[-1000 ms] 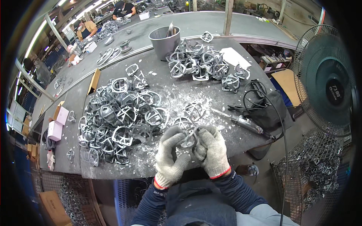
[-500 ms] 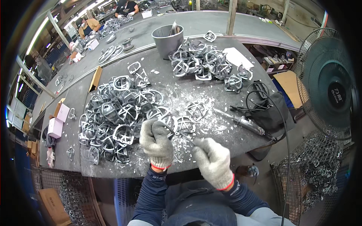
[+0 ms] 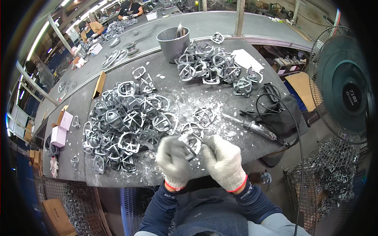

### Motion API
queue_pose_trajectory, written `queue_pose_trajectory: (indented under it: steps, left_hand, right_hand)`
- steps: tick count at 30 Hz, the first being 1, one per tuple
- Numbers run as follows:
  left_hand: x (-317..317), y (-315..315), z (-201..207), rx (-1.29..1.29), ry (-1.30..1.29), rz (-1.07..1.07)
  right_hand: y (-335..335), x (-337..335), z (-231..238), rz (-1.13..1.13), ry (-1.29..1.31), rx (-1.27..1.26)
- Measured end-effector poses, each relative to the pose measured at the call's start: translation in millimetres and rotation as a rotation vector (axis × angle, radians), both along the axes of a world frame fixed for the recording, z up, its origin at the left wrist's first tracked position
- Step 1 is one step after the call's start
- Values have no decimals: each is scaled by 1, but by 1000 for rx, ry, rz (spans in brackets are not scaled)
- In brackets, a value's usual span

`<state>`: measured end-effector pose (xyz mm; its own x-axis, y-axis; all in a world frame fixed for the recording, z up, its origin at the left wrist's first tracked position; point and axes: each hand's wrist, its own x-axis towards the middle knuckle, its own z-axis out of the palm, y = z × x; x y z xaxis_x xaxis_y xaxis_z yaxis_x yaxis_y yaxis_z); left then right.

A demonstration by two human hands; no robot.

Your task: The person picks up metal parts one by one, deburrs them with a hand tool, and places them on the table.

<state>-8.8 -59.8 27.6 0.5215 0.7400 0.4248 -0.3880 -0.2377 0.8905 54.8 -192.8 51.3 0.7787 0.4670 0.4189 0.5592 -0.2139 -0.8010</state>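
We are holding one metal casting (image 3: 191, 142) between both hands, just above the near edge of the counter (image 3: 252, 102). Our left hand (image 3: 173, 160) is closing around its left side and our right hand (image 3: 223, 161) is gripping its right side; both are wearing white knit gloves, and the left one is looking a little blurred. The casting is a ring-like frame with crossing bars, but its fine edges are too small to see.

To do this step well, we are thinking it is best to keep the piece firm in one hand and turn it with the other, so each edge is facing us. The gloves are helping against sharp burrs.

Just to the left, a big pile of castings (image 3: 126, 126) is lying on the counter, with pale chips (image 3: 212, 108) scattered around. A hand tool (image 3: 254, 128) with a cable is lying to the right. Farther away, a second pile (image 3: 212, 69) and a grey bucket (image 3: 172, 44) are standing.
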Motion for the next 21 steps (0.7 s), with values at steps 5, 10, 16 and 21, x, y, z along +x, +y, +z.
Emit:
queue_pose_trajectory:
  steps: [5, 10, 16, 21]
  left_hand:
    - [-6, 12, 14, 735, 250, 13]
    - [22, 51, -1, 810, 287, 533]
    - [3, 116, -21, 1210, 480, 545]
    - [-4, 119, -33, 1169, 618, 508]
  right_hand:
    - [8, 13, -24, 27, 3, -6]
    - [4, 3, -9, 111, 115, 43]
    - [-2, 49, -29, -5, 129, -112]
    - [31, 110, -86, 50, 10, -234]
